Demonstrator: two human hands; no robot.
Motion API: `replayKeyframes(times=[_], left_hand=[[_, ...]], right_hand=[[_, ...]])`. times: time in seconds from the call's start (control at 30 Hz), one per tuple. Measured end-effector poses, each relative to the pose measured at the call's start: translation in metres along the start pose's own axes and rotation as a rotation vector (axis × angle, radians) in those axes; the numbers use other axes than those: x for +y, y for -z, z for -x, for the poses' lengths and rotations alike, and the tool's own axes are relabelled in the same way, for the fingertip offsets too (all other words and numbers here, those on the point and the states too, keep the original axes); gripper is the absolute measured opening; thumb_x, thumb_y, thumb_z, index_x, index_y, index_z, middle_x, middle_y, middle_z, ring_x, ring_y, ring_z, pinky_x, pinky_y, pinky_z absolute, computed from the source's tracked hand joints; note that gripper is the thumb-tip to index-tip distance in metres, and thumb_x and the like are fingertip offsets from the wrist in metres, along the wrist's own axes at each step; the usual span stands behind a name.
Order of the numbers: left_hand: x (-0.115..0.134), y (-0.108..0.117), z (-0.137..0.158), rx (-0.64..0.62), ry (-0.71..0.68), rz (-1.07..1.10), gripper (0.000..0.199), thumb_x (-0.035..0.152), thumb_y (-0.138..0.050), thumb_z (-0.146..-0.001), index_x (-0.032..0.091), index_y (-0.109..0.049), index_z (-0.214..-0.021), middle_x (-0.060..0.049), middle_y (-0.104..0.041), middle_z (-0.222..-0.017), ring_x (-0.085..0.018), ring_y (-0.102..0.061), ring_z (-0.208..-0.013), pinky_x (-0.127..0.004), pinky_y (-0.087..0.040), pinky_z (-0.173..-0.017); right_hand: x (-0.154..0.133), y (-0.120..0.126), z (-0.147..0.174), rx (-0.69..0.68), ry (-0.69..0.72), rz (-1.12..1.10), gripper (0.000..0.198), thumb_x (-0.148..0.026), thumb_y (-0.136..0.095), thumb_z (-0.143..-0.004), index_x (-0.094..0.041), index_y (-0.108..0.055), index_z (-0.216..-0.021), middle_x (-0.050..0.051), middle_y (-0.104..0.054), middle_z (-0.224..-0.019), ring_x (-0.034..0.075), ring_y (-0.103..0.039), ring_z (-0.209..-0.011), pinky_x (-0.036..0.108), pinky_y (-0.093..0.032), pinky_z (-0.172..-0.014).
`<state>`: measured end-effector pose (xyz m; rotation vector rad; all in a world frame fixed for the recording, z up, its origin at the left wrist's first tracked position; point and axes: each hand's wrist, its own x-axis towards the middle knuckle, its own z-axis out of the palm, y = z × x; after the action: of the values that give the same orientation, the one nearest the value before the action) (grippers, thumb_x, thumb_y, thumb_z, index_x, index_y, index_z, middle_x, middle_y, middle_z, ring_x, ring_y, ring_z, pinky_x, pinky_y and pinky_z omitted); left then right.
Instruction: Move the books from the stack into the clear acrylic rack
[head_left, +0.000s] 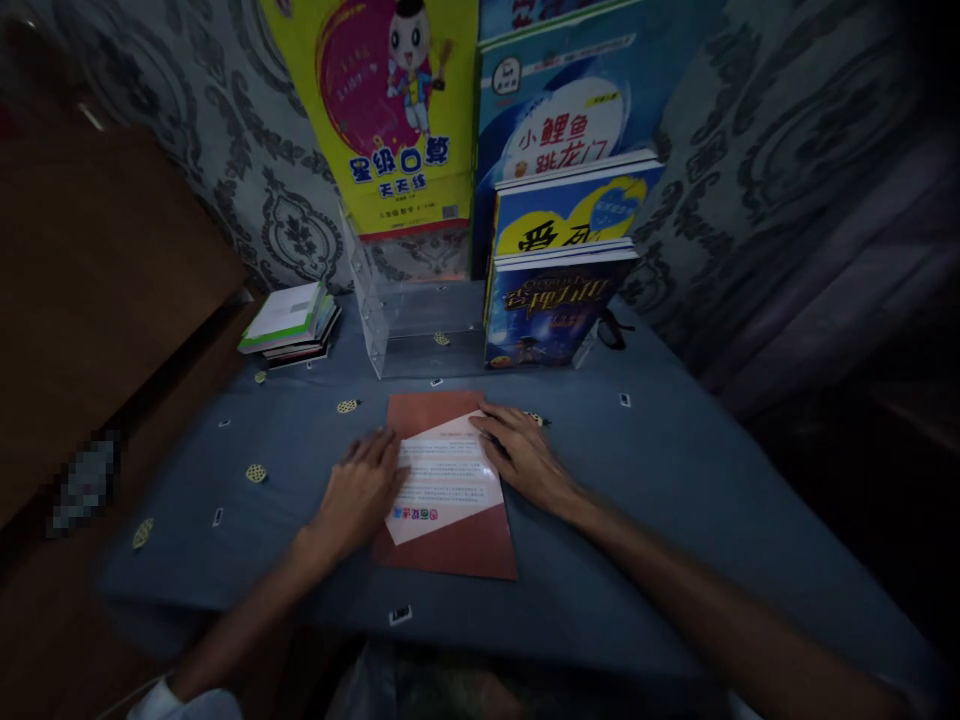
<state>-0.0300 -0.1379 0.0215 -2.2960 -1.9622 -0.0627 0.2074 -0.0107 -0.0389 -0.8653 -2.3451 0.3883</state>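
Note:
A thin reddish-brown book (466, 548) lies flat on the cloth in front of me. Across it runs a tilted white panel (442, 475) of small print with a line of colourful characters, upside down from my side; I cannot tell whether this is a separate sheet. My left hand (369, 478) rests along its left edge, fingers stretched forward and touching it. On the opposite side, my right hand (523, 455) lies with extended fingers over the upper right edge. Neither hand visibly lifts the book.
Behind stands a clear acrylic rack (375, 335) with a yellow workbook (409, 190), a dark blue book (551, 310) and other books. A small book stack (289, 325) sits left, dark glasses (613, 330) right. A patterned blue-grey cloth (645, 500) covers the table.

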Motion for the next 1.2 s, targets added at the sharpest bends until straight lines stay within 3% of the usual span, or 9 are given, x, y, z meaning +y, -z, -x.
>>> replayKeyframes(times=[0.1, 0.23, 0.43, 0.63, 0.9, 1.07, 1.2], left_hand=[[-0.025, -0.007, -0.016, -0.008, 0.088, 0.028, 0.038, 0.026, -0.049, -0.101, 0.014, -0.056, -0.136, -0.016, -0.056, -0.147, -0.028, -0.054, -0.136, -0.047, -0.046, -0.112], [-0.033, -0.012, -0.032, 0.026, 0.061, 0.118, 0.042, 0.026, -0.047, -0.101, 0.013, -0.053, -0.14, -0.015, -0.055, -0.149, -0.027, -0.054, -0.137, -0.044, -0.047, -0.112], [-0.026, -0.015, -0.05, 0.041, 0.003, 0.125, 0.038, 0.025, -0.044, -0.101, 0.01, -0.058, -0.133, -0.017, -0.059, -0.143, -0.03, -0.057, -0.133, -0.048, -0.046, -0.112], [-0.015, -0.022, -0.07, 0.065, -0.143, 0.169, 0.042, 0.024, -0.04, -0.103, 0.014, -0.053, -0.141, -0.016, -0.057, -0.146, -0.028, -0.054, -0.136, -0.05, -0.041, -0.116], [0.007, -0.032, -0.102, 0.005, -0.311, 0.248, 0.045, 0.022, -0.037, -0.105, 0.015, -0.045, -0.148, -0.015, -0.05, -0.153, -0.025, -0.048, -0.142, -0.047, -0.04, -0.116], [0.012, -0.033, -0.122, -0.022, -0.457, 0.311, 0.05, 0.018, -0.036, -0.104, 0.018, -0.038, -0.153, -0.013, -0.047, -0.156, -0.022, -0.042, -0.146, -0.045, -0.035, -0.119], [0.012, -0.036, -0.131, 0.0, -0.514, 0.367, 0.048, 0.018, -0.036, -0.104, 0.017, -0.041, -0.152, -0.013, -0.049, -0.154, -0.022, -0.044, -0.145, -0.045, -0.035, -0.119]], right_hand=[[-0.004, 0.0, 0.005, 0.015, 0.018, 0.019, 0.036, -0.024, -0.043, -0.099, -0.019, -0.067, -0.126, 0.015, -0.064, -0.135, 0.031, -0.059, -0.125, 0.056, -0.048, -0.105], [-0.006, 0.0, 0.008, 0.013, 0.013, 0.014, 0.037, -0.024, -0.042, -0.1, -0.022, -0.065, -0.129, 0.013, -0.062, -0.138, 0.031, -0.057, -0.128, 0.056, -0.049, -0.106], [-0.005, -0.001, 0.009, -0.002, -0.007, -0.002, 0.038, -0.025, -0.041, -0.101, -0.022, -0.063, -0.132, 0.014, -0.06, -0.142, 0.031, -0.055, -0.133, 0.057, -0.049, -0.108], [-0.005, 0.0, 0.009, -0.001, -0.011, -0.019, 0.038, -0.024, -0.042, -0.1, -0.022, -0.062, -0.133, 0.015, -0.059, -0.142, 0.031, -0.054, -0.134, 0.058, -0.049, -0.108], [-0.01, 0.007, 0.006, -0.018, 0.012, -0.021, 0.037, -0.02, -0.043, -0.1, -0.019, -0.065, -0.129, 0.015, -0.062, -0.139, 0.031, -0.053, -0.135, 0.058, -0.048, -0.11], [-0.01, 0.01, 0.005, -0.018, 0.049, -0.037, 0.037, -0.018, -0.044, -0.099, -0.022, -0.065, -0.13, 0.014, -0.063, -0.137, 0.031, -0.052, -0.136, 0.057, -0.049, -0.11], [-0.009, 0.013, 0.004, -0.022, 0.063, -0.047, 0.037, -0.017, -0.043, -0.099, -0.021, -0.065, -0.129, 0.014, -0.065, -0.134, 0.03, -0.054, -0.134, 0.058, -0.05, -0.108]])
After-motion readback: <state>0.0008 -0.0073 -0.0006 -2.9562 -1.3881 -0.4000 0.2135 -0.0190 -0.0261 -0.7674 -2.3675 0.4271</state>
